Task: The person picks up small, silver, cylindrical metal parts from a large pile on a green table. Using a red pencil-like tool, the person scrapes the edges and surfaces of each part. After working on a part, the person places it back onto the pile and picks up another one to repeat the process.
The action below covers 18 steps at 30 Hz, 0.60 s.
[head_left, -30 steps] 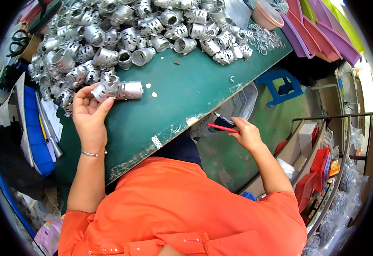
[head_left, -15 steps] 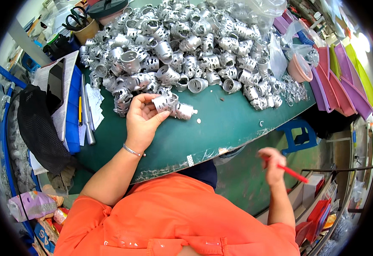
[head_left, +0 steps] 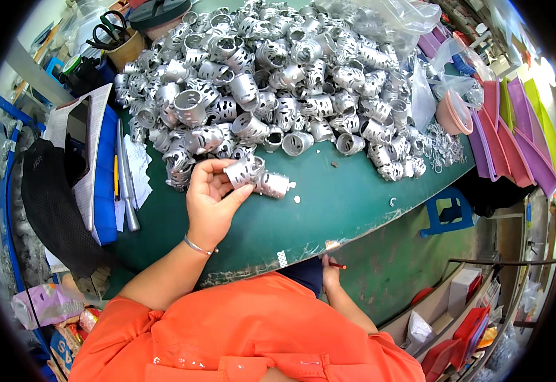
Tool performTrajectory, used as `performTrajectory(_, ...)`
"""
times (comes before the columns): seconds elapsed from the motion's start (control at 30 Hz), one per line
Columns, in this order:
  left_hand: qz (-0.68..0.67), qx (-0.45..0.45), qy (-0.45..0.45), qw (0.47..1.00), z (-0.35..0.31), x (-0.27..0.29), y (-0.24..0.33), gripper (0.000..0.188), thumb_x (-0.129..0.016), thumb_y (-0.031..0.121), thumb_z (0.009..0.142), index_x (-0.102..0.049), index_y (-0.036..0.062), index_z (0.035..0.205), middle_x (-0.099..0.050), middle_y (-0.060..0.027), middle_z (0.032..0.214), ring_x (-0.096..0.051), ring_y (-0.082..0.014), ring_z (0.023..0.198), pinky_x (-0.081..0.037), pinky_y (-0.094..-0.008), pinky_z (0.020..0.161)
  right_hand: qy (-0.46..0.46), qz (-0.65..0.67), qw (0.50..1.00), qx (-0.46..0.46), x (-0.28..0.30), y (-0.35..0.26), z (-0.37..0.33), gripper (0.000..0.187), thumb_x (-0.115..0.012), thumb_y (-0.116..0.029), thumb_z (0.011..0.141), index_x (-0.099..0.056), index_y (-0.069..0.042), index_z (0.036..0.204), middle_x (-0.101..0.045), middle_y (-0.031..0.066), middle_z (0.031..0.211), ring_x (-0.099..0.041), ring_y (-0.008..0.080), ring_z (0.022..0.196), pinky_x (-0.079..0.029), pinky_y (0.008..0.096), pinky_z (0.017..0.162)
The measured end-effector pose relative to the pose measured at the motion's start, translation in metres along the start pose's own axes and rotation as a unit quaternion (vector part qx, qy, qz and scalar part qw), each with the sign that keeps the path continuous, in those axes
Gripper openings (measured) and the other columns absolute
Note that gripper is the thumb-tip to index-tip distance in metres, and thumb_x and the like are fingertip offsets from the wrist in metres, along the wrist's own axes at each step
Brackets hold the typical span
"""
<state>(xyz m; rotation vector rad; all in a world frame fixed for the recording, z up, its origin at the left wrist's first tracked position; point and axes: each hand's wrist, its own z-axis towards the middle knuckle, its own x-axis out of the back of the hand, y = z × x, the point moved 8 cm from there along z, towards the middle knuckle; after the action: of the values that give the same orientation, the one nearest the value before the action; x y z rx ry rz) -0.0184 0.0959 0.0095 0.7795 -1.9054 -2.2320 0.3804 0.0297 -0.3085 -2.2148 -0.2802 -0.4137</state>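
at the green table (head_left: 354,210), near its left end, the person's left hand (head_left: 211,198) pinches a silver sleeve (head_left: 245,170) between thumb and fingers, lifted a little in front of the big pile (head_left: 284,83) of sleeves like it. a second sleeve (head_left: 273,184) sits right up against the first, to its right; i can't tell whether the fingers bear it too. a white speck (head_left: 297,199) lies near its end. the right hand (head_left: 331,275) is down beyond the table's near edge, beside the dark trousers (head_left: 306,272), curled around a red stick (head_left: 339,265) with only its end poking out. left of the left hand are a metal rod (head_left: 128,200) and a blue tray (head_left: 104,191); off to the right, a pink tub (head_left: 453,114) stands beside small loose rings (head_left: 444,145), with a blue stool (head_left: 446,215) below.
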Motion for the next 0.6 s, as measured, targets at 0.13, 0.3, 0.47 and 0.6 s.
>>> performTrajectory(0.13,0.008,-0.026,0.011,1.0,-0.002,0.005,-0.004,0.047,-0.065,-0.01,0.07,-0.039,0.0049,0.106,-0.048,-0.0105,0.112,-0.053,-0.0183,0.102,-0.046,-0.031,0.086,0.019,-0.091,0.959,0.267,0.02,-0.074,0.012,0.018,-0.047,-0.017,0.09,-0.052,0.0,0.088,-0.058,0.0079,0.072,-0.058,0.0166,0.067,-0.047,0.0297,0.063)
performTrajectory(0.3,-0.055,0.009,-0.029,0.998,-0.003,0.008,-0.017,0.051,-0.067,-0.013,0.067,-0.039,0.0064,0.106,-0.049,-0.0161,0.116,-0.053,-0.0206,0.103,-0.044,-0.0332,0.087,-0.059,-0.223,0.952,0.203,0.025,-0.055,0.036,0.024,-0.056,-0.016,0.078,-0.058,-0.002,0.097,-0.059,0.0173,0.099,-0.054,0.0346,0.092,-0.043,0.0409,0.079)
performTrajectory(0.47,-0.037,0.02,0.0,0.999,-0.008,0.011,-0.016,0.053,-0.069,-0.009,0.068,-0.037,0.006,0.107,-0.048,-0.0194,0.117,-0.051,-0.023,0.105,-0.042,-0.0358,0.09,-0.216,-0.425,0.839,0.262,0.019,-0.15,-0.037,0.03,-0.06,-0.013,0.072,-0.06,-0.005,0.101,-0.056,0.0214,0.107,-0.049,0.0406,0.102,-0.041,0.0451,0.085)
performTrajectory(0.6,0.01,0.028,0.038,0.999,-0.016,0.009,-0.014,0.054,-0.07,0.004,0.072,-0.032,0.0065,0.11,-0.046,-0.0211,0.117,-0.052,-0.0227,0.101,-0.044,-0.0338,0.086,-0.34,-0.434,0.796,0.249,0.002,-0.212,-0.073,0.028,-0.06,-0.013,0.073,-0.061,-0.006,0.1,-0.057,0.0197,0.104,-0.052,0.0401,0.097,-0.041,0.0445,0.084)
